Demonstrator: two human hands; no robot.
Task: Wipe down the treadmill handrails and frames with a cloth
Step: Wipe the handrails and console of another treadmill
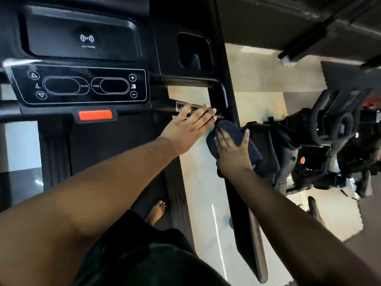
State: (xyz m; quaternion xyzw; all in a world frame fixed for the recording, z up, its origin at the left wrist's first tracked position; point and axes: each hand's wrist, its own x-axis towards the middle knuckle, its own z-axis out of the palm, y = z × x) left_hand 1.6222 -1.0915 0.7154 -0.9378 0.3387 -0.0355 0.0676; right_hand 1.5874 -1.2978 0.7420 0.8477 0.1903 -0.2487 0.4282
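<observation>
Treadmill console [78, 85] fills the upper left, dark, with incline/speed panel and a red stop tab [95, 114] below it; person stands on the belt [115, 145], one bare foot [157, 210] visible near the belt's right edge. Right side handrail [245, 223] runs from the console's corner down toward the camera, a long black bar over pale floor [206, 182]. An exercise bike [321, 141] sits well apart to the right, not part of the job. Left hand [189, 125] reaches across, fingers straight and released, resting on the short metallic grip bar [185, 107] under the console, probably for balance while leaning over. Right hand [232, 149] presses flat on a dark cloth [231, 134], fingers spread, thumb out, nothing pinched; the flat palm likely keeps the cloth wide against the rail. Cloth sits draped over the top end of the right handrail, just beside the console corner, touching the left fingertips' area. Judging by position, the wipe is at the rail's upper end, with the rail's length toward the camera still to cover.
</observation>
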